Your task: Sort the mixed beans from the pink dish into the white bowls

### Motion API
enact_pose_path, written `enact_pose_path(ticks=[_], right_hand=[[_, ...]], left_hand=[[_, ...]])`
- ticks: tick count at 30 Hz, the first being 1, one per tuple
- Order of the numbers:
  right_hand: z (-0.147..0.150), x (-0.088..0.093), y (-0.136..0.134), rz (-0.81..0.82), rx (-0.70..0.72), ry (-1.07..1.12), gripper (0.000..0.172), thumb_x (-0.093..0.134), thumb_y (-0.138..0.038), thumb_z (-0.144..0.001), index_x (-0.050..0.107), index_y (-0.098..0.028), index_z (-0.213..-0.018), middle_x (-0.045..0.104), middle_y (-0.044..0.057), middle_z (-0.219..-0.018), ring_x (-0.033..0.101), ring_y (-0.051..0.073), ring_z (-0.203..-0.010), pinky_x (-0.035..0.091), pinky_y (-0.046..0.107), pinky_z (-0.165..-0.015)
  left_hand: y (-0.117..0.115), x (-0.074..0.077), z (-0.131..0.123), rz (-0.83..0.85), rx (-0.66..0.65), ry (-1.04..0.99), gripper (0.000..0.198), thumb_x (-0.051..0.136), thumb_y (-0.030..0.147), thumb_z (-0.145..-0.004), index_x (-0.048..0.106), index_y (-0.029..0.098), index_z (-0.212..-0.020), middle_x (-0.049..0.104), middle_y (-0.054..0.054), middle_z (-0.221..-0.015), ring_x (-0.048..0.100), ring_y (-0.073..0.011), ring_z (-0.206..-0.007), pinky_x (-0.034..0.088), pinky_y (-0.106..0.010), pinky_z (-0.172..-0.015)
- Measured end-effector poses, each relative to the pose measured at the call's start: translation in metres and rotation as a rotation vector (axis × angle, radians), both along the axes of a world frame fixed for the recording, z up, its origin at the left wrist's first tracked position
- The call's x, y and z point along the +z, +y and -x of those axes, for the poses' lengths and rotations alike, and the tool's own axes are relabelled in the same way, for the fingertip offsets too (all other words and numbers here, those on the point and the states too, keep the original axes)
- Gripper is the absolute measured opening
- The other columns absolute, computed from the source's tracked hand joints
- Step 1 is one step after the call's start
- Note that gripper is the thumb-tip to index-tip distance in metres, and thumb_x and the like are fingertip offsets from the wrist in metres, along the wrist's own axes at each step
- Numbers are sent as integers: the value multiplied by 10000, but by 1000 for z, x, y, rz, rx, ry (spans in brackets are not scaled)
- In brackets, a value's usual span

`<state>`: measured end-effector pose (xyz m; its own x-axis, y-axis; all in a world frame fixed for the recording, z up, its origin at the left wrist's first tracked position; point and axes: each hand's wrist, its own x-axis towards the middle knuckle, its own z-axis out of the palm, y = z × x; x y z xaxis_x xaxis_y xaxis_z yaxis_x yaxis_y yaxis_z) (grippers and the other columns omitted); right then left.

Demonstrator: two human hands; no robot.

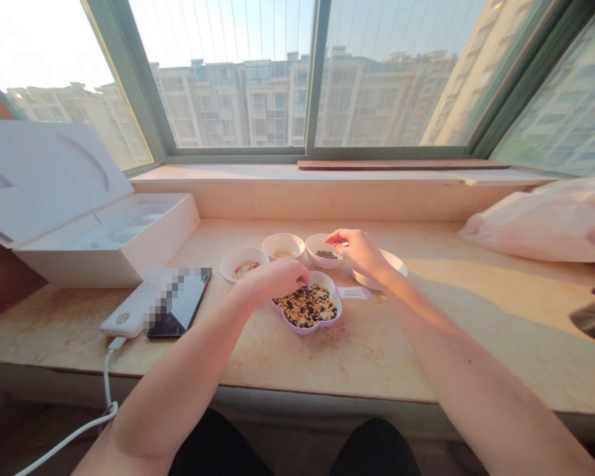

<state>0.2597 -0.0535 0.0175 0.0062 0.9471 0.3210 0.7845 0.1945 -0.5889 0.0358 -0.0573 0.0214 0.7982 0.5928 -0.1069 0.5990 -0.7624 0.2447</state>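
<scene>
A purple-rimmed bowl stands in the middle, filled with mixed yellow and black beans and some pale pieces. My left hand is at its back left edge, fingertips pinched just over the beans; what they hold, if anything, is hidden. Behind it, a white bowl contains small dark seeds or beans. Over that bowl's right side is my right hand, thumb and fingers drawn together; I cannot make out their contents.
More white bowls surround these: one with reddish and pale pieces, one with pale contents, another partly behind my right forearm. A label lies beside the purple bowl. Leftward are a phone, cabled power bank and open box.
</scene>
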Motion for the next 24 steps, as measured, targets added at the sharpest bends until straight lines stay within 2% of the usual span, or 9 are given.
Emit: enact_pose_path(ticks=[6, 12, 17, 24], right_hand=[[-1, -2, -2, 23, -9, -99, 335, 535, -100, -850, 798, -175, -1042, 796, 82, -1095, 722, 231, -1037, 529, 352, -964], [-5, -6, 0, 85, -9, -116, 428, 535, -84, -842, 762, -189, -1189, 783, 76, -1159, 723, 236, -1035, 525, 322, -931], [-3, -7, -1, 28, 15, -131, 338, 572, -123, -863, 763, -176, -1137, 746, 87, -1240, 692, 244, -1092, 505, 348, -981], [2, -3, -5, 17, 48, -136, 227, 642, -158, -868, 763, -180, -1058, 757, 88, -1177, 701, 232, -1015, 521, 338, -910]], left_hand=[[-12, -1, -10, -3, 39, 30, 366, 468, 64, -862, 783, 213, -975, 763, -84, -980, 669, -226, -917, 466, -296, -785], [-9, -5, -10, 26, 53, 28, 379, 481, 60, -831, 794, 215, -978, 768, -69, -978, 667, -226, -962, 470, -283, -785], [-9, -3, -10, -10, 36, 34, 362, 460, 47, -833, 776, 187, -941, 759, -91, -957, 661, -218, -887, 444, -290, -711], [-13, -2, -10, 26, 59, -11, 393, 459, 13, -836, 750, 194, -1028, 749, -76, -1021, 664, -211, -901, 445, -287, -747]])
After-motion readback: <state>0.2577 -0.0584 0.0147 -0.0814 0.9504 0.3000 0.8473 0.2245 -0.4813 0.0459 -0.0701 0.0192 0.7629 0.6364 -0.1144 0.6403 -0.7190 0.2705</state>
